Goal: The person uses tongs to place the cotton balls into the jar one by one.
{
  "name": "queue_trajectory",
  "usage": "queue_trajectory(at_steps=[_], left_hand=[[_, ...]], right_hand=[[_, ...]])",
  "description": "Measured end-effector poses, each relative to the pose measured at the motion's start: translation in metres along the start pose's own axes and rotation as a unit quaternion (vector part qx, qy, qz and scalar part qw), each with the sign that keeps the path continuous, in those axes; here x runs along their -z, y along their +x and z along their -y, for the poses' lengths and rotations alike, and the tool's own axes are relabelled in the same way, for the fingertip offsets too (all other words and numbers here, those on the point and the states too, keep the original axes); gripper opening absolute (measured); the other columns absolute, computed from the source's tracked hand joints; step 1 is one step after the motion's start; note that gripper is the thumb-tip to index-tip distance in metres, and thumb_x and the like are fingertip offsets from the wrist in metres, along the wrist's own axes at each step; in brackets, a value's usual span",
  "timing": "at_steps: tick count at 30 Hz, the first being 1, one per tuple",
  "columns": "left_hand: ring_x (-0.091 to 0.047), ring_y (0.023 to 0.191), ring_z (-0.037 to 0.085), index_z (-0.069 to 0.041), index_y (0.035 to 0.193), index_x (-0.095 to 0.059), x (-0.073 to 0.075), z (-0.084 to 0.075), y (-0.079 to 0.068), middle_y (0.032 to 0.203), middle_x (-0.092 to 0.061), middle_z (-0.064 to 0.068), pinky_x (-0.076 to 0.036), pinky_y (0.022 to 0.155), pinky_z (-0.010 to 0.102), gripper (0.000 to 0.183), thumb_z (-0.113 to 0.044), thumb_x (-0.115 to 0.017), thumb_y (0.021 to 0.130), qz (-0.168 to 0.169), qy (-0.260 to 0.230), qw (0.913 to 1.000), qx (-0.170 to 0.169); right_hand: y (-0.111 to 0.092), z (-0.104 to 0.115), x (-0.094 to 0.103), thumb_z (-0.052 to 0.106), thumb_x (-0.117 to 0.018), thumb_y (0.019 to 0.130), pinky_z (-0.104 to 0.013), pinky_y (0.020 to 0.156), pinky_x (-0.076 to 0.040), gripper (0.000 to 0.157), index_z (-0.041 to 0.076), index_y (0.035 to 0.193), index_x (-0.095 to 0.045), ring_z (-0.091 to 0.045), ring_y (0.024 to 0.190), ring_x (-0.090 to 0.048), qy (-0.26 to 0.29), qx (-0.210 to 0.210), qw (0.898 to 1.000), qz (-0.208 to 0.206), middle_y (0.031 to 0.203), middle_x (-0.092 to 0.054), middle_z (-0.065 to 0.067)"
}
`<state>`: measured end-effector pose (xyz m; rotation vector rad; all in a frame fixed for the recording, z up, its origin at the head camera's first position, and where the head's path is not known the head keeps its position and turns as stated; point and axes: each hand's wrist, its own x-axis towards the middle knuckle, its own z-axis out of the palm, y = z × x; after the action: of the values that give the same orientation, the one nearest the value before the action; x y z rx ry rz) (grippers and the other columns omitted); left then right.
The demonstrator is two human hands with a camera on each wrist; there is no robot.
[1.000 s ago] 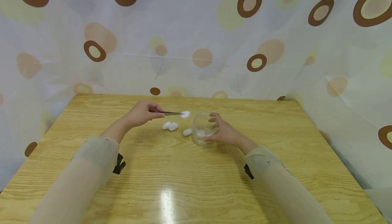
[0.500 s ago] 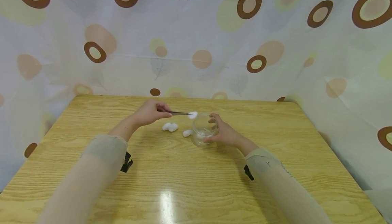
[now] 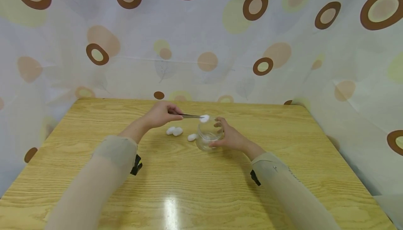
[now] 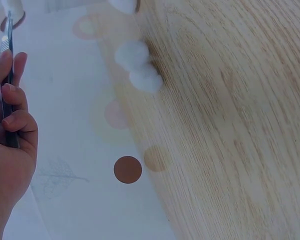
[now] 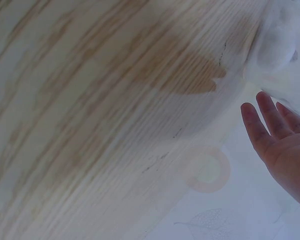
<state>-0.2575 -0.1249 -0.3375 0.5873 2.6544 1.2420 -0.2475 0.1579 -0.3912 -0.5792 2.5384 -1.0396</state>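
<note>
My left hand (image 3: 160, 114) pinches dark metal tweezers (image 3: 190, 116) that point to the right. A white cotton ball (image 3: 204, 118) is gripped at their tips, overlapping the far left rim of a clear glass jar (image 3: 208, 129) in the head view. The left wrist view shows the fingers wrapped along the tweezers (image 4: 6, 45). My right hand (image 3: 231, 135) grips the jar from its right side, thumb toward the front and fingers behind. In the right wrist view, a white shape (image 5: 276, 47) shows by the glass, above the fingertips.
One cotton ball (image 3: 192, 137) lies against the jar's left side. Two more cotton balls (image 3: 174, 131) touch each other farther left on the wooden table (image 3: 189, 188). A patterned curtain (image 3: 182, 58) hangs behind the table and along its sides.
My left hand has moved right, carrying the cotton ball in the tweezers from left of the jar to over its rim. My right hand and the jar stay in place.
</note>
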Motion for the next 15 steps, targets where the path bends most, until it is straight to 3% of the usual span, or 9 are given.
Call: queue_trajectory(at_steps=[6,15], left_hand=[[-0.064,0.092,0.026,-0.003,0.102,-0.069,-0.0023,-0.0024,0.0032,0.096,-0.07,0.013,-0.05,0.083,0.035,0.019,-0.017,-0.065,0.089,0.006,-0.001,1.0,-0.001],[-0.065,0.091,0.024,-0.004,0.101,-0.069,-0.0066,-0.0057,0.0083,0.095,-0.071,0.01,-0.05,0.083,0.035,0.019,-0.018,-0.066,0.088,0.019,-0.005,0.9998,0.0]], right_hand=[[0.0001,-0.0002,0.0002,0.037,-0.077,0.076,-0.052,0.101,-0.038,0.1,0.01,0.147,-0.012,-0.039,0.129,-0.039,0.003,-0.001,1.0,0.001,0.146,-0.034,-0.018],[0.0019,-0.0016,-0.0009,0.036,-0.077,0.076,-0.052,0.099,-0.039,0.099,0.011,0.146,-0.013,-0.038,0.128,-0.041,0.003,0.001,1.0,-0.001,0.144,-0.036,-0.02]])
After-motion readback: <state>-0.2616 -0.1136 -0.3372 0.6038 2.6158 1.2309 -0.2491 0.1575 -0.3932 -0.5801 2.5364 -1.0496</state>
